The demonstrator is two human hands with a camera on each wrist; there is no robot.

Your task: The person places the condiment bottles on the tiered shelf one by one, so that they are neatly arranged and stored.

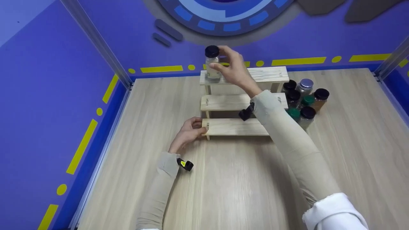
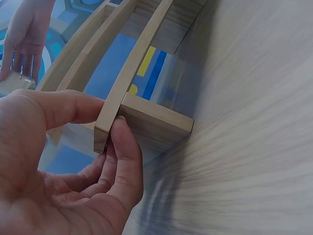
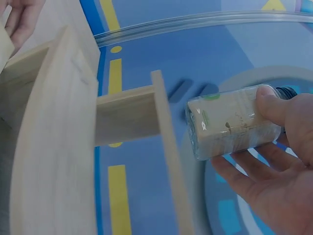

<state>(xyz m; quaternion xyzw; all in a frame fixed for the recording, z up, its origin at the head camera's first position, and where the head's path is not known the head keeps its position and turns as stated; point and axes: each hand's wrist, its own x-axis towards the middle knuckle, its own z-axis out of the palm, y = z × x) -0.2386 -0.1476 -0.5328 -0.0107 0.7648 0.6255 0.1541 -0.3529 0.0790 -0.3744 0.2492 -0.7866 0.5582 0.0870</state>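
A three-tier wooden rack [image 1: 238, 103] stands on the table. My right hand [image 1: 237, 69] holds a glass spice jar [image 1: 211, 67] with a black lid by its side, at the left end of the top tier. In the right wrist view the jar [image 3: 230, 125] has pale contents, and a gap shows between its base and the rack. My left hand [image 1: 187, 134] pinches the left end of the lowest tier [image 1: 236, 127]. The left wrist view shows the thumb and index finger on either side of that board [image 2: 113, 105].
Several jars with black, green and silver lids, including a silver-lidded jar [image 1: 306, 85], stand close together right of the rack. A blue patterned wall [image 1: 179, 54] rises behind the table [image 1: 236, 179], and another panel [image 1: 48, 95] borders its left side.
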